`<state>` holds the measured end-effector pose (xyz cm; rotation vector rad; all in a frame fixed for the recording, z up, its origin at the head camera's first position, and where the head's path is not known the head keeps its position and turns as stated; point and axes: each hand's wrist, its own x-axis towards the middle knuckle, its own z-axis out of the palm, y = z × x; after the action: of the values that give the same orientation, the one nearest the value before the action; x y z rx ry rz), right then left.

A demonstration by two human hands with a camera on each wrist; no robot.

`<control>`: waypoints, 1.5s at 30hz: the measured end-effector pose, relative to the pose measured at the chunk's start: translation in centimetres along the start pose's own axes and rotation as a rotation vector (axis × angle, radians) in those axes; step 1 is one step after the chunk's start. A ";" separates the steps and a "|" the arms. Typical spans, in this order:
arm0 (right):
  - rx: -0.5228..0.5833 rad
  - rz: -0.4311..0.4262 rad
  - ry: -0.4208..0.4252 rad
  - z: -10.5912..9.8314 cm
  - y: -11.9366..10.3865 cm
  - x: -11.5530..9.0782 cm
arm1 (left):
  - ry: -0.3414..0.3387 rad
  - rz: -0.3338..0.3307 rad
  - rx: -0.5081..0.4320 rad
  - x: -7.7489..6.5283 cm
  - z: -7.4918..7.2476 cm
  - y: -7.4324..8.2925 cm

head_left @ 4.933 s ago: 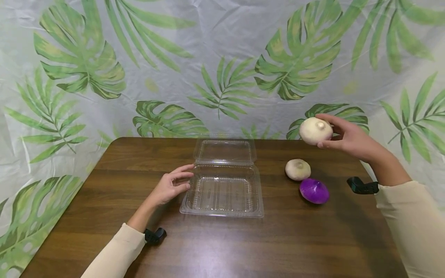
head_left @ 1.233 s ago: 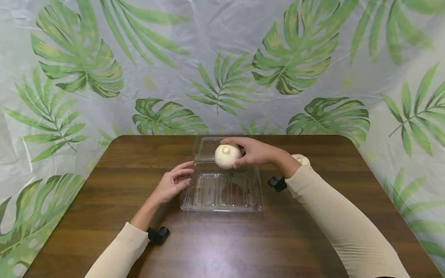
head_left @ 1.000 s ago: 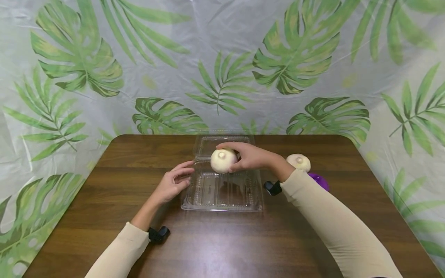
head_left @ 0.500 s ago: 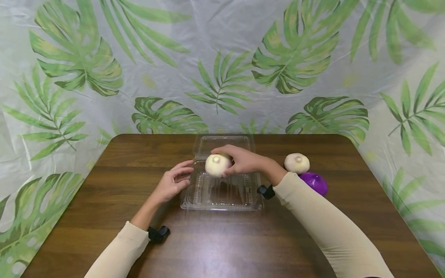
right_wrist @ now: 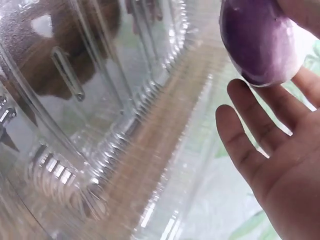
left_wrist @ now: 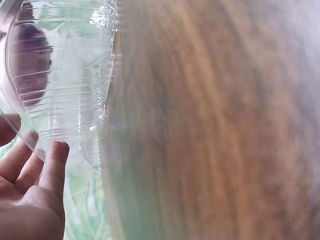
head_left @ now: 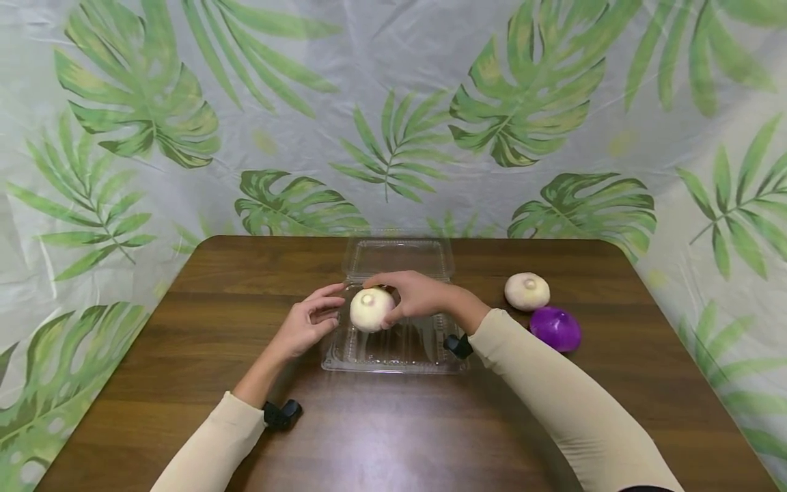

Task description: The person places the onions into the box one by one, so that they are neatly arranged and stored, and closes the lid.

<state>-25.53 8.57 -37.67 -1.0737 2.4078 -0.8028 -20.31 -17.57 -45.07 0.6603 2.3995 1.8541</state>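
Observation:
In the head view my right hand (head_left: pixel 418 298) grips a white turnip (head_left: pixel 371 309) between thumb and fingers, over the left part of a clear plastic clamshell container (head_left: pixel 393 370). The right wrist view shows this turnip's purple underside (right_wrist: pixel 262 42) above the ribbed container floor (right_wrist: pixel 65 120). The container stands with its lid (head_left: pixel 399 258) folded back. My left hand (head_left: pixel 304 326) is at its left rim, fingers loosely bent; in the left wrist view its fingertips (left_wrist: pixel 57 150) lie against the clear wall (left_wrist: pixel 75 90).
Another white turnip (head_left: pixel 527 292) rests on the brown wooden table (head_left: pixel 393 437), right of the container. Close in front of it lies a vivid purple turnip (head_left: pixel 555 329). A leaf-patterned cloth (head_left: pixel 418 184) hangs behind the table.
My right hand has carried the turnip from the table's right side leftward and down over the container. My left hand has stayed at the left rim.

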 end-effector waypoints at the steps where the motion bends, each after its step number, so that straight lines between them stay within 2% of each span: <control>1: -0.006 0.004 -0.002 0.2 0.1 0.1 | -0.003 -0.001 -0.001 0.0 0.0 0.0; 10: -0.029 -0.025 0.057 1.1 0.1 0.5 | 0.009 0.002 -0.019 0.0 0.0 0.1; 19: -0.034 -0.026 0.067 1.7 0.4 0.7 | 0.012 -0.004 -0.022 -0.1 -0.1 0.1; 32: -0.104 -0.048 0.035 1.9 1.0 1.2 | 0.006 -0.012 -0.020 -0.1 -0.1 0.1; 42: -0.116 -0.053 0.004 2.0 1.6 1.6 | -0.005 -0.020 -0.031 0.1 0.0 0.1; 45: -0.124 -0.025 -0.018 2.1 1.6 1.6 | -0.006 -0.021 -0.027 0.1 0.1 0.1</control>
<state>-26.30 7.51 -40.44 -1.1545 2.4614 -0.6562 -20.31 -17.47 -44.98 0.6351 2.3640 1.8707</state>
